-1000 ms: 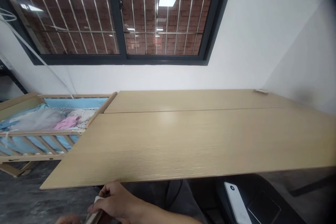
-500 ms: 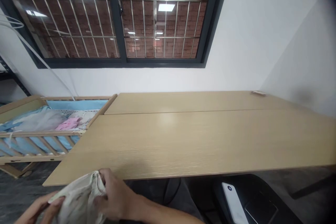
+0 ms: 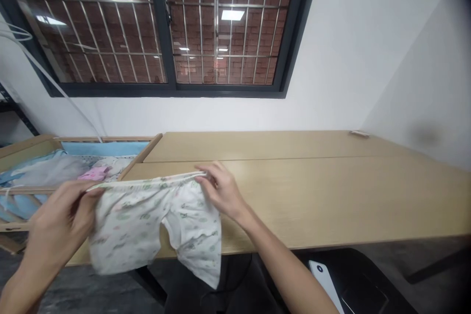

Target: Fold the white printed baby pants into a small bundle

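Note:
A small pair of white baby shorts [image 3: 127, 221] with a green and pink print hangs spread out between my two hands, in front of the table's near edge. My left hand [image 3: 64, 218] pinches one end of the elastic waistband. The other end of the waistband is gripped between the thumb and fingers of my right hand [image 3: 221, 189]. Both legs of the shorts dangle down, slightly blurred, with the gap between them showing.
A wide light-wood table [image 3: 312, 196] stretches ahead to the wall below a barred window [image 3: 172, 91]. Left of it stands a wooden crib [image 3: 147, 149] holding cloths, among them a pink one [image 3: 94, 173]. A white phone-like device [image 3: 326, 282] lies on a black surface at lower right.
The shorts were bunched low at the table's near left corner. Now they are raised and stretched open by the waistband, my right hand having moved up and to the right.

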The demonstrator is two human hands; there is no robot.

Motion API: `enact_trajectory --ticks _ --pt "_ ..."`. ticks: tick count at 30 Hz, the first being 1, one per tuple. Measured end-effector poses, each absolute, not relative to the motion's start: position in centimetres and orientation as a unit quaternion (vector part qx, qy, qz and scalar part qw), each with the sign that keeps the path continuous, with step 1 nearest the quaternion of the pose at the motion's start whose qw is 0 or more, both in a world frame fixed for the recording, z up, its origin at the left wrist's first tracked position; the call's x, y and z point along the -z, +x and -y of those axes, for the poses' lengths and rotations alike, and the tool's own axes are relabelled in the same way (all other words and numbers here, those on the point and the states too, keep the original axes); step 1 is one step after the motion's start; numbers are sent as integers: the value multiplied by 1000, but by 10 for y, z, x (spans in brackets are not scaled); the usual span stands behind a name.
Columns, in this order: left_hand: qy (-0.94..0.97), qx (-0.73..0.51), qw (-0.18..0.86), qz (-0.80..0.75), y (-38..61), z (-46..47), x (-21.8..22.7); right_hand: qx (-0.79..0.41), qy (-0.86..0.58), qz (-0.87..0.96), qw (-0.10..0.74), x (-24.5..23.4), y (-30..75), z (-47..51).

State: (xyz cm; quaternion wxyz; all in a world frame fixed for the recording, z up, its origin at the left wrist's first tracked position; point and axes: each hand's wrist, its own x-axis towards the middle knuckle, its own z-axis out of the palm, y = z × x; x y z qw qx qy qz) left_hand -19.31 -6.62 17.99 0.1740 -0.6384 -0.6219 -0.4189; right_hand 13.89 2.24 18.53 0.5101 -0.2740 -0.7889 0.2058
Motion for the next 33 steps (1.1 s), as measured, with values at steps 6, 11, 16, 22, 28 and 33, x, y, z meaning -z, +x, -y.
enact_trajectory --ticks 6,11,16,22,28,33 --pt "-627 507 54 589 -132 -33 -179 -141 -389 756 507 -183 191 -86" --pt "-686 371 -60 624 -100 -119 -129 -191 -483 753 405 -130 220 -163" --pt "-708 277 -95 642 -71 -159 -76 -218 -558 735 317 -69 225 -200" --pt "-749 236 -52 617 -55 -145 -45 -120 -499 802 304 -47 235 -184" --pt "-792 146 -44 591 -50 -140 -21 -36 -400 891 212 -30 246 -189" --pt "-783 104 -31 612 -42 -180 -17 -28 -416 886 205 -25 248 -231"
